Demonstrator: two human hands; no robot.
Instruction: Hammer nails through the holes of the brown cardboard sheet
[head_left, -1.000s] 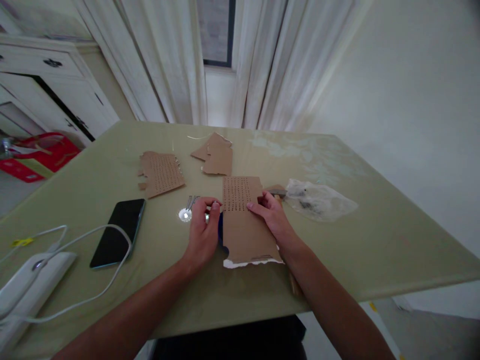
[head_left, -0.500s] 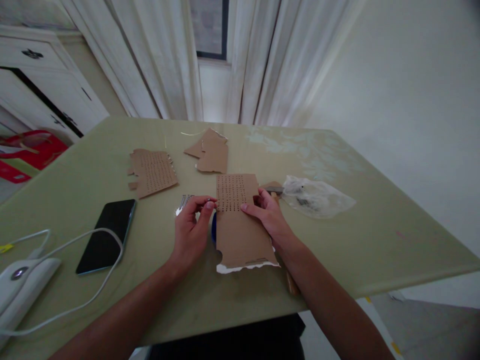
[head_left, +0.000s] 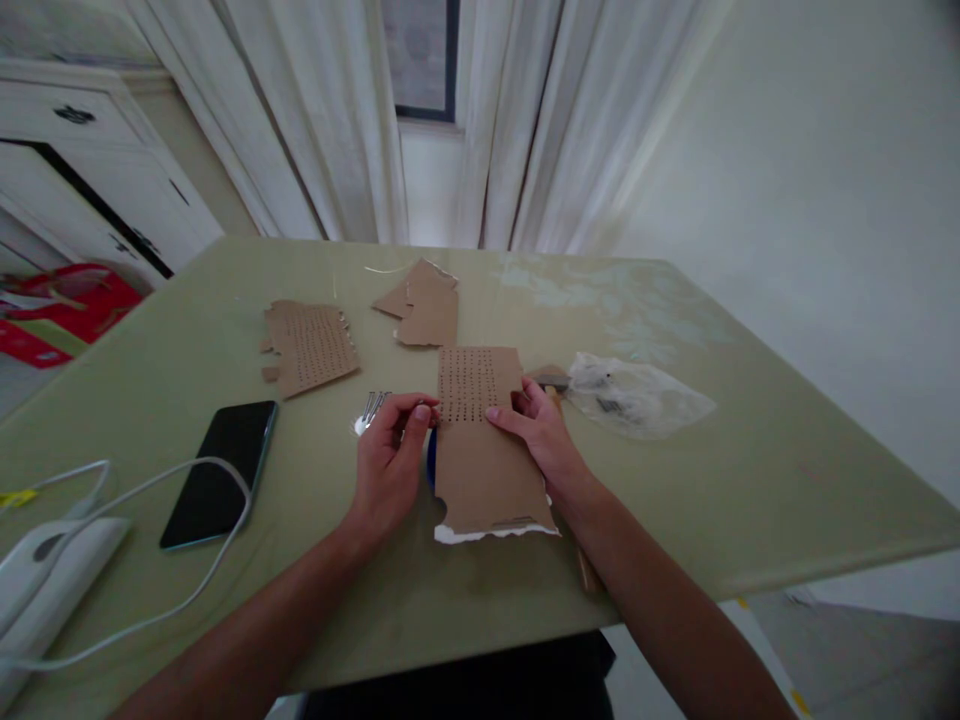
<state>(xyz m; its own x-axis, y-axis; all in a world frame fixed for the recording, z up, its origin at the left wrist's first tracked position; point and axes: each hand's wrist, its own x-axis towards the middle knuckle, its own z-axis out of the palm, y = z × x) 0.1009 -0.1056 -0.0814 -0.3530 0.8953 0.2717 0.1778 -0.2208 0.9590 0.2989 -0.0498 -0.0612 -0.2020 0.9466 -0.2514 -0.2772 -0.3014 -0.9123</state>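
Observation:
A piece of brown cardboard (head_left: 491, 470) with rows of small punched holes and a torn white lower edge is in front of me. My right hand (head_left: 536, 425) grips its right edge, thumb on top beside the holes. My left hand (head_left: 394, 440) is pinched at its left edge, by the lowest rows; something tiny may be between the fingertips, too small to make out. Several nails (head_left: 373, 405) lie just beyond my left hand. A blue round thing (head_left: 431, 458) shows partly from under the cardboard. A hammer (head_left: 589, 572) with a wooden handle lies partly hidden beneath my right arm.
Another punched cardboard piece (head_left: 319, 345) and some torn cardboard scraps (head_left: 431, 310) lie farther back. A clear plastic bag (head_left: 637, 395) with dark bits sits at right. A phone (head_left: 221, 475), a white power strip (head_left: 56, 580) and its looping cable (head_left: 217, 560) are at left.
The view has shifted slightly, so things appear a little farther right. My hands keep nearly the same hold and place at the cardboard.

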